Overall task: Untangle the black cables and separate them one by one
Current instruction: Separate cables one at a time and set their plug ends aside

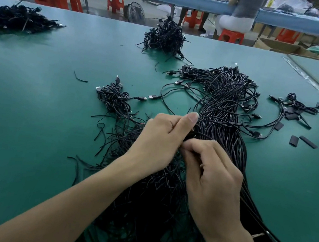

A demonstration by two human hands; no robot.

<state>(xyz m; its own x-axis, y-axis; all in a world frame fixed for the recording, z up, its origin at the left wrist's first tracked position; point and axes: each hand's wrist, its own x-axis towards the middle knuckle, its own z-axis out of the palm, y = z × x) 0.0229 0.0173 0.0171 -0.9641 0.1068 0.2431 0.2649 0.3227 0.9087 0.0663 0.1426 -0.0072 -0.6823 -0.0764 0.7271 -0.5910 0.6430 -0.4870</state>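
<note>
We are in the middle of the picking-out step: both hands meet over the big bundle of black cables (224, 112), which lies across the green tabletop (33, 125) from the centre toward five o'clock, its plug ends fanned out at about one o'clock. Our left hand (160, 141) is curled, thumb pressed forward against the strands, its fingers (192, 117) closed on a small knot of cable. Our right hand (213, 179) is clenched just beside it, its fingers (191, 147) pinching what looks like a single strand at the same knot; the exact strand is hidden between the two hands.

A small coiled pile (115, 99) sits at ten o'clock of the hands, another tangle (165, 38) at twelve, a further heap (16, 17) far off at ten, and a smaller clump (295, 106) at two.

We judge the task barely begun, since most of the bundle is still massed together. The next move calls for holding the mass steady with the left while drawing one cable free lengthwise with the right, slowly, so its plug does not snag neighbouring loops.
</note>
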